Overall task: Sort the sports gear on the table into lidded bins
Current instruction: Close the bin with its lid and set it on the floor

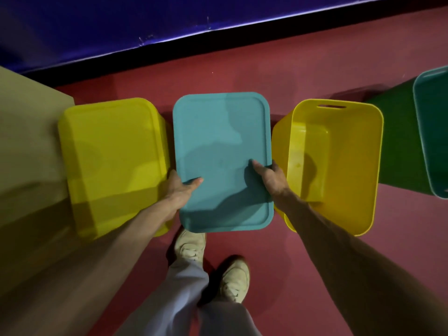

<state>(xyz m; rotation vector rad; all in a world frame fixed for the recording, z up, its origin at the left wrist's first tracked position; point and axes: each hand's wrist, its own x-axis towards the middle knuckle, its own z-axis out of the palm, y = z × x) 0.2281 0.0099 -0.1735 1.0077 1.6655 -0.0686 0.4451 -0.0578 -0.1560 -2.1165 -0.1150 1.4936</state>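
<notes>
Flat teal rectangular plastic lid [221, 141], gripped at both long edges: left hand [180, 190] and right hand [269, 178] each with thumb pressed on top, fingers hidden beneath. Held above red floor [242, 76], between a closed yellow plastic bin [111, 154] at left and an open yellow plastic bin [339, 166] at right, beside beige desk [24, 117]

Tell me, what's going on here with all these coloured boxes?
A person stands over a row of bins on the floor, gripping a teal lid by its sides with the left hand and right hand. The lid hides whatever lies under it. To its left stands a closed yellow bin; to its right an open yellow bin looks empty. A green bin shows at the far right. No sports gear is in view.
</notes>
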